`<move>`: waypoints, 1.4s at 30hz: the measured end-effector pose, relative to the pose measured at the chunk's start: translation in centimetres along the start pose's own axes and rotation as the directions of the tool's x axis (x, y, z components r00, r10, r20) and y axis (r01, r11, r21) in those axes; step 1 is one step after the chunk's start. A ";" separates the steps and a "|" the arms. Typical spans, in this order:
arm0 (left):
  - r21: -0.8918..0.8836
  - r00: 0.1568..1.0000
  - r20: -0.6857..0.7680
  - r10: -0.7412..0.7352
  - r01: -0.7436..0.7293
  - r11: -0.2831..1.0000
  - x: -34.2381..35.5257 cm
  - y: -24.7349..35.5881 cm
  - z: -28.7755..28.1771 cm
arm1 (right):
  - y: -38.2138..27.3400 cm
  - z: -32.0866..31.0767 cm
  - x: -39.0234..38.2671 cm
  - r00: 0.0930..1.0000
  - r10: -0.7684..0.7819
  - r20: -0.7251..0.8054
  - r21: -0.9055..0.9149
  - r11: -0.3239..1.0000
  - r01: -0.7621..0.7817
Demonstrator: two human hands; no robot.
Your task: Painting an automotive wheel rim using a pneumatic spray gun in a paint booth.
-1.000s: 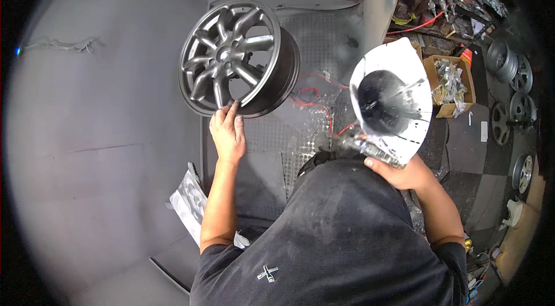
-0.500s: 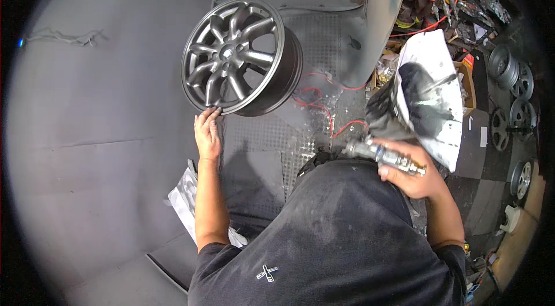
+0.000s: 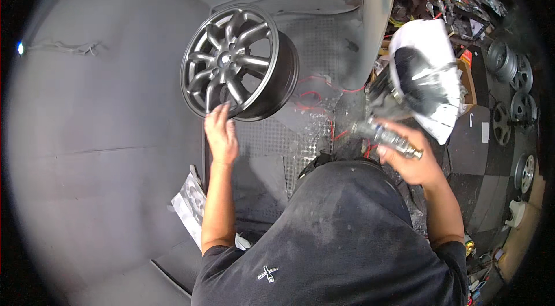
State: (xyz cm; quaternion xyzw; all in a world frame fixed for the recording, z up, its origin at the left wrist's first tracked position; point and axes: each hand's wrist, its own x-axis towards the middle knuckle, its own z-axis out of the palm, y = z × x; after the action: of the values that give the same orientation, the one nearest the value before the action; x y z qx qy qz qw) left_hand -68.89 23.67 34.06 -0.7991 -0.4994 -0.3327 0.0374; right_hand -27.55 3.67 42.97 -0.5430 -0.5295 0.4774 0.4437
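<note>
Since half a second ago, your right hand (image 3: 415, 170) has risen slightly, carrying the metallic spray gun (image 3: 393, 139) and the white cone (image 3: 439, 83) a little higher in view. Your left hand (image 3: 221, 139) has slid a short way rightward along the lower edge of the dark grey wheel (image 3: 224, 59). Much of the scene around you has shifted slightly too.

You hold the spray gun closed in your right fist, its body lying across your fingers and your thumb along the near side. The cone, splashed black within and streaked along its edge, sits just beyond that hand; blur hides how it joins the gun. Your left hand is open, fingers stretched upward, their tips meeting the wheel's lower front rim; you cannot tell from here how firmly they press.

The wheel stands tilted ahead of you and left of centre, its spoked face turned toward you and to the left, its barrel showing on the right. What supports it is hidden. A red hose (image 3: 332, 125) runs over the floor between the wheel and the gun. Beyond the cone you have a cardboard box (image 3: 467, 83), partly covered, and several silver wheels (image 3: 500, 62) at the far right.
</note>
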 end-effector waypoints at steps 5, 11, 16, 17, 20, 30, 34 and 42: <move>-0.092 0.996 0.083 -0.042 0.050 0.995 -0.9 2.4 -0.1 | 2.7 2.5 -1.0 0.970 -0.170 0.175 -0.202 0.958 0.204; 0.091 0.992 0.120 -0.028 0.017 0.996 -4.0 -1.8 -1.2 | 3.5 0.8 -1.0 0.979 -0.146 -0.143 -0.342 0.935 0.089; 0.048 0.997 0.078 -0.001 -0.003 0.999 -6.0 -6.6 -2.3 | 0.9 2.1 -2.6 0.979 -0.149 -0.141 -0.185 0.975 0.122; 0.033 0.998 0.070 -0.003 0.001 0.999 -6.4 -7.4 -2.7 | 0.6 2.3 -3.1 0.965 -0.256 -0.061 -0.295 0.928 0.227; 0.130 0.996 0.083 -0.039 0.028 0.991 -7.9 -10.8 -4.8 | -0.8 3.4 -5.4 0.960 -0.085 0.268 -0.121 0.985 0.121; -0.065 0.684 -0.119 -0.720 0.718 0.693 -18.6 -13.9 -3.7 | 1.8 2.1 -9.6 0.881 -0.444 -0.161 -0.397 0.847 0.354; -0.133 0.583 0.623 -0.521 0.736 0.664 -25.9 -2.9 3.1 | 1.1 3.1 -12.1 0.992 -0.127 -0.016 -0.082 0.989 0.125; -0.575 0.553 0.771 0.314 0.818 -0.029 -25.7 19.0 0.2 | 2.6 3.6 -12.2 0.966 -0.013 0.259 -0.171 0.983 0.059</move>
State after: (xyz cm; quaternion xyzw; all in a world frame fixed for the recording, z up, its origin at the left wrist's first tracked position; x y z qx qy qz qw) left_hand -60.31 -5.57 24.48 -0.4984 -0.2482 -0.2026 -0.8055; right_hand -30.50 -8.68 40.45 -0.5041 -0.6329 0.4863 0.3298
